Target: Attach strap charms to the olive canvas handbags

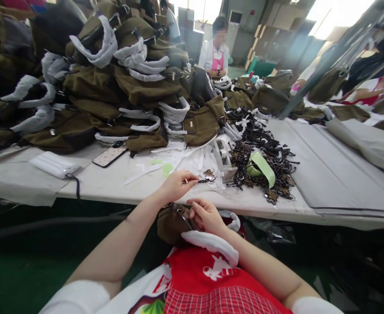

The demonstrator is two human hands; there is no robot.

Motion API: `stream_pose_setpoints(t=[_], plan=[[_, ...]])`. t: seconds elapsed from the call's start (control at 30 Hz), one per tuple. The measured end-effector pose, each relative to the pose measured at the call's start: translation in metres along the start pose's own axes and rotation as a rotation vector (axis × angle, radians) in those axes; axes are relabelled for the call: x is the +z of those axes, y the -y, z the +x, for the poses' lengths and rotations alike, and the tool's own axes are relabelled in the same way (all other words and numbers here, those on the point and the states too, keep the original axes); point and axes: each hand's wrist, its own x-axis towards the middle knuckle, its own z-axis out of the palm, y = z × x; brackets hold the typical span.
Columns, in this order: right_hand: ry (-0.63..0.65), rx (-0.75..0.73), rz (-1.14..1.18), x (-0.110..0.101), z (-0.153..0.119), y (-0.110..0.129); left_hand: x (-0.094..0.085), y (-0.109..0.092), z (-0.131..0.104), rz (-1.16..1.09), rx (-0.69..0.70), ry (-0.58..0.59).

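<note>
My left hand [178, 186] is closed, pinching the dark cord of a leopard-print charm [208, 175] just above the table's front edge. The charm lies to the right of the fingertips, over white scraps. Lower and to the right, my right hand [206, 214] has its fingers curled together beside an olive bag [172, 224] on my lap; anything between those fingers is too small to make out. A metal zipper shows on the bag, and its handle [211, 245] is wrapped in white. Dark cords and charms [260, 163] lie heaped on the table at the right.
Olive bags [80, 87] with wrapped handles are piled at the back left. A phone [110, 155], a white power bank [53, 165] and a tape dispenser [223, 157] rest on the table [96, 185]. Grey sheets [345, 170] lie right. People sit beyond.
</note>
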Motion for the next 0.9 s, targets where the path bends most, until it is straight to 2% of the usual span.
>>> stream_pose_setpoints(t=[0.1, 0.17, 0.3, 0.4, 0.6, 0.9], plan=[[-0.028, 0.001, 0.020, -0.005, -0.003, -0.003, 0.028, 0.002, 0.045, 0.310, 0.095, 0.223], [-0.044, -0.013, 0.011, -0.010, -0.005, -0.003, 0.048, 0.002, 0.069, 0.438, 0.126, 0.317], [-0.099, -0.035, 0.013, -0.024, -0.004, -0.002, 0.079, 0.007, 0.091, 0.539, 0.125, 0.376], [-0.121, -0.033, -0.002, -0.031, -0.002, -0.002, 0.089, 0.014, 0.094, 0.565, 0.107, 0.381], [-0.129, -0.019, -0.050, -0.034, 0.000, -0.005, 0.080, 0.027, 0.084, 0.492, 0.012, 0.275], [-0.101, 0.004, -0.066, -0.035, 0.001, -0.003, 0.033, 0.059, 0.081, 0.216, -0.218, -0.046]])
